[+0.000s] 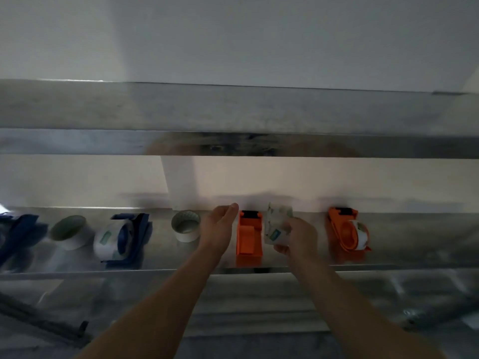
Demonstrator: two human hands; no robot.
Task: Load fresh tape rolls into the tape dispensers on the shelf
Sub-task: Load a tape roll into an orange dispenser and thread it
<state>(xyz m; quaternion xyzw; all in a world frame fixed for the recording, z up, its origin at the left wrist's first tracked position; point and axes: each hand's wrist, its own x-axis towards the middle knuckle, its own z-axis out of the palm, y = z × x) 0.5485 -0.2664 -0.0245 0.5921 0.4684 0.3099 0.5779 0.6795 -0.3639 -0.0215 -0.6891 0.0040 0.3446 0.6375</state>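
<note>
An orange tape dispenser (249,237) with no roll in it stands on the steel shelf (166,251), between my two hands. My right hand (298,238) grips a clear tape roll (276,225) upright, just right of that dispenser. My left hand (219,228) hovers just left of it, fingers apart and holding nothing. A second orange dispenser (348,233) at the right carries a roll. A blue dispenser (123,239) at the left also carries a roll. Two loose rolls lie on the shelf, one (185,225) beside my left hand and one (68,231) further left.
Another blue dispenser (15,234) shows partly at the far left edge. A steel upper shelf (233,120) hangs overhead across the whole view. A white wall (337,182) backs the shelf. Below the shelf front lies a steel surface (259,307).
</note>
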